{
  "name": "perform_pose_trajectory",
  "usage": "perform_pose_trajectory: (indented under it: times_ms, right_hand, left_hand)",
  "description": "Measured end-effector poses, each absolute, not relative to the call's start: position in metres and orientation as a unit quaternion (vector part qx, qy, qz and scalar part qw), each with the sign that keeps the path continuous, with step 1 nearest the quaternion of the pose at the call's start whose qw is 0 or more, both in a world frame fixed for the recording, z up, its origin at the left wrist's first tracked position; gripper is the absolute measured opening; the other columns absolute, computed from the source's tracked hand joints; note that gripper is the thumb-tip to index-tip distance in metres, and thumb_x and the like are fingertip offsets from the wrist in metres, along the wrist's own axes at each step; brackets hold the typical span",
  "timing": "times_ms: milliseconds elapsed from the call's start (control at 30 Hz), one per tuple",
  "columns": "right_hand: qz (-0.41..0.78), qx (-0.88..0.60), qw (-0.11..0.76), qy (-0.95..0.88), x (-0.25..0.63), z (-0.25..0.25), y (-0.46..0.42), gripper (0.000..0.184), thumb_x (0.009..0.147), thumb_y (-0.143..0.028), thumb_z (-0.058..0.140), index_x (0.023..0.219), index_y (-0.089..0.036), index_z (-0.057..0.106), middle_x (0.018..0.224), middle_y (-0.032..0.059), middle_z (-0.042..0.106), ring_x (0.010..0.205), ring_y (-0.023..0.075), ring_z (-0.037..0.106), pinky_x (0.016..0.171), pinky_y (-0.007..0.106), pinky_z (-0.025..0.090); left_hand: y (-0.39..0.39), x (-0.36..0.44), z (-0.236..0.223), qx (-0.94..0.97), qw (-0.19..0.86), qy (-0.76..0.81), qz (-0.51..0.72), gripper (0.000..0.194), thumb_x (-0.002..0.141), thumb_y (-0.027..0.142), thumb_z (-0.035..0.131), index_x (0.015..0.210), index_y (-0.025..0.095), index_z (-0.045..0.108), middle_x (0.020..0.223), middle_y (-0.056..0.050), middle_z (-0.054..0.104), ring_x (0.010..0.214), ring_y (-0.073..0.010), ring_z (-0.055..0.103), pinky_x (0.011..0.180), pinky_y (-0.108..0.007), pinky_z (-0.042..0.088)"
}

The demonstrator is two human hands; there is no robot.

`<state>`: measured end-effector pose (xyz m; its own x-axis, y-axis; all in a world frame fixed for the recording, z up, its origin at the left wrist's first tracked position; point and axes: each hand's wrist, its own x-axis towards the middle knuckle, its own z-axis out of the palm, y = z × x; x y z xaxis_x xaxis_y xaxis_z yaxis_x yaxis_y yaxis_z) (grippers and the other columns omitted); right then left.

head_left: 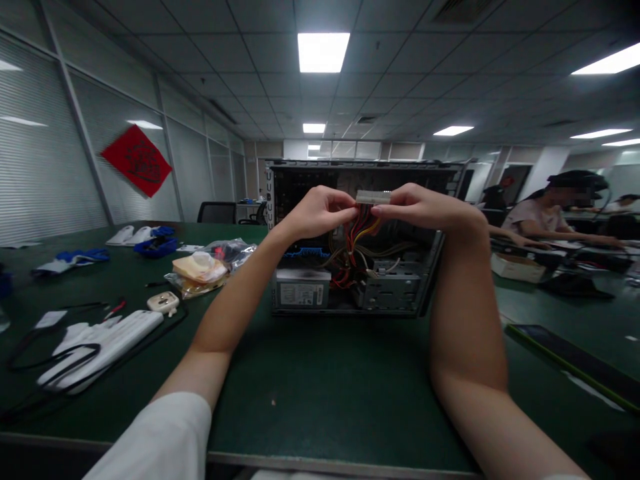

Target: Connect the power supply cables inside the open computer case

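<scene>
The connector (373,197) is at the upper centre of the frame, raised in front of the open side of the case (360,163). The left hand (326,211) pinches its left end, thumb and fingertips closed on it; the right hand (420,204) clamps its right end between fingers and thumb. The cables (354,243) run down from the connector into the case interior. State of work: the side of the case is open, and the power supply (303,293) sits at the lower left of the case, with the drive cage (393,293) at the lower right. The connector appears unseated, its loom gathered loosely between these two units. Seating of the other leads cannot be judged; the interior is too dark. The case stands on the table (320,387); the power strip (107,353) lies at the lower left of the frame.
</scene>
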<state>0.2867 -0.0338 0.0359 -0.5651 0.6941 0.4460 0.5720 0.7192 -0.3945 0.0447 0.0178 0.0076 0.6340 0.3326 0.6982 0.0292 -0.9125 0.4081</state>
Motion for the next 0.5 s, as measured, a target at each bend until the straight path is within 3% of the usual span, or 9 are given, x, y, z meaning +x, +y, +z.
perform_pose_trajectory:
  times_ms: [200,367,500]
  right_hand:
    - [0.088,-0.370,0.302,-0.874,0.2889,0.0354,-0.0343,0.065,0.075,-0.084,0.075,0.061,-0.020,0.072,0.048,-0.0009,0.047,0.052,0.0136,0.040,0.049,0.030,0.027]
    - [0.089,-0.385,0.292,-0.871,0.2919,0.0356,-0.0324,0.065,0.076,-0.083,0.075,0.062,-0.019,0.071,0.050,-0.0031,0.041,0.051,0.0110,0.031,0.046,0.029,0.021]
    - [0.095,-0.376,0.290,-0.875,0.2938,0.0352,-0.0318,0.066,0.076,-0.084,0.075,0.062,-0.019,0.069,0.053,-0.0024,0.041,0.053,0.0116,0.034,0.047,0.030,0.023]
  left_hand:
    - [0.0145,0.0454,0.0078,0.886,0.174,0.115,0.415,0.018,0.086,0.027,0.068,0.083,0.010,0.074,0.077,-0.003,0.071,0.071,-0.0100,0.061,0.066,-0.022,0.045]
    - [0.0126,0.0427,0.0100,0.894,0.189,0.107,0.392,0.023,0.089,0.033,0.070,0.088,0.010,0.075,0.081,-0.004,0.072,0.075,-0.0114,0.062,0.070,-0.024,0.047]
    - [0.0101,0.0407,0.0111,0.899,0.221,0.091,0.366,0.026,0.089,0.038,0.071,0.085,0.012,0.072,0.080,-0.002,0.069,0.076,-0.0116,0.060,0.071,-0.025,0.046]
